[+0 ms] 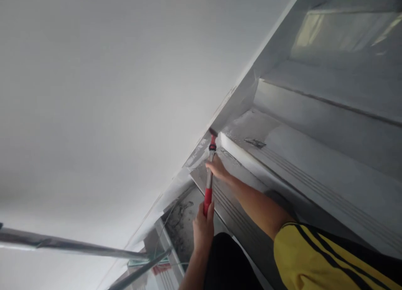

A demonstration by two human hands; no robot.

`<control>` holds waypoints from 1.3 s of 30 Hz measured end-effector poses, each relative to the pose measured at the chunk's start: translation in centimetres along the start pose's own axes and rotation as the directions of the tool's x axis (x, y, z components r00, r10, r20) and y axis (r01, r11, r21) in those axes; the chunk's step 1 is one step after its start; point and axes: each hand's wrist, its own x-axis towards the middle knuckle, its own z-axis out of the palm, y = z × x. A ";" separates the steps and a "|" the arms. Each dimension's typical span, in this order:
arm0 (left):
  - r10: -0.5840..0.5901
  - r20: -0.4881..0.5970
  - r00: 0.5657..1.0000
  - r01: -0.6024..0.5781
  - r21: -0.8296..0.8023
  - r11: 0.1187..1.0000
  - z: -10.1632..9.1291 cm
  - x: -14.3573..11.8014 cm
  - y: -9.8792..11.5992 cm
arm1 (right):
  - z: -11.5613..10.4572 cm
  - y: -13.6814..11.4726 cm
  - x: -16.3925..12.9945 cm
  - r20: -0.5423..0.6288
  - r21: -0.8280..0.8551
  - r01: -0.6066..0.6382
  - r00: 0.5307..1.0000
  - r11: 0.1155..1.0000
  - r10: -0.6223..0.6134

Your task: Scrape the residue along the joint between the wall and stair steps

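Both hands grip a red-handled pole point(208, 185), left hand point(202, 227) wrapped low, right hand point(216, 168) closed higher; its tip meets the wall point(94, 114) by the stairs point(314, 164). It looks light, stiff, best held spread.

Your head camera (the only view) looks down a staircase point(314, 177) along the white wall point(94, 93), tilted, with your hands point(207, 198) near, toward six o'clock of the frame.
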 end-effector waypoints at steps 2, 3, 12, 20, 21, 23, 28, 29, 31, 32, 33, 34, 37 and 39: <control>-0.026 -0.002 1.000 0.026 -0.007 1.000 0.2 0.1 0.0 | -0.1 0.1 0.2 0.016 -0.032 -0.002 1.000 0.999 0.002; -0.011 -0.004 1.000 0.011 -0.007 1.000 0.4 0.1 0.0 | -0.2 0.1 0.2 0.017 -0.041 -0.003 1.000 0.999 0.004; -0.074 0.012 0.997 0.075 -0.036 0.997 1.1 -0.7 -1.5 | 0.5 1.0 -0.7 0.057 -0.067 -0.054 0.997 0.996 0.058; -0.089 0.015 0.996 0.090 -0.054 0.994 1.2 -0.5 -1.6 | 0.6 1.4 -0.7 0.042 -0.082 -0.055 0.997 0.995 0.059; -0.066 0.017 0.998 0.067 -0.052 0.996 1.3 -0.4 -1.6 | 0.5 1.4 -0.6 0.033 -0.072 -0.040 0.999 0.997 0.043; -0.020 0.019 1.000 0.021 -0.039 0.999 1.6 -0.2 -1.3 | 0.1 1.3 -0.3 -0.009 -0.054 -0.005 1.000 0.999 0.005; -0.062 0.026 0.998 0.064 -0.073 0.995 3.0 0.0 -0.9 | -1.0 1.4 0.2 0.036 -0.148 -0.016 0.999 0.989 0.022; -0.062 0.032 0.998 0.065 -0.081 0.995 3.4 -0.1 -0.9 | -1.2 1.5 0.2 0.036 -0.151 -0.014 0.999 0.988 0.020; -0.057 0.036 0.998 0.060 -0.086 0.994 3.9 -0.2 -1.0 | -1.5 1.8 0.3 0.022 -0.144 0.001 1.000 0.990 0.002; -0.065 0.035 0.997 0.068 -0.086 0.994 4.1 -0.2 -1.0 | -1.6 1.9 0.4 0.028 -0.146 0.006 1.000 0.989 -0.002; -0.078 0.031 0.996 0.080 -0.084 0.993 4.2 -0.2 -1.0 | -1.7 1.9 0.4 0.040 -0.151 0.007 0.999 0.989 -0.001; -0.090 0.027 0.996 0.092 -0.081 0.992 4.3 -0.2 -0.9 | -1.8 1.9 0.5 0.055 -0.156 0.010 0.999 0.988 -0.001; -0.073 0.034 0.997 0.075 -0.076 0.994 4.4 0.0 -0.6 | -2.1 1.7 0.6 0.066 -0.131 0.018 0.998 0.991 -0.010; -0.042 0.038 0.998 0.045 -0.085 0.995 4.4 0.0 -0.6 | -2.1 1.5 0.5 0.041 -0.094 0.013 0.999 0.996 -0.010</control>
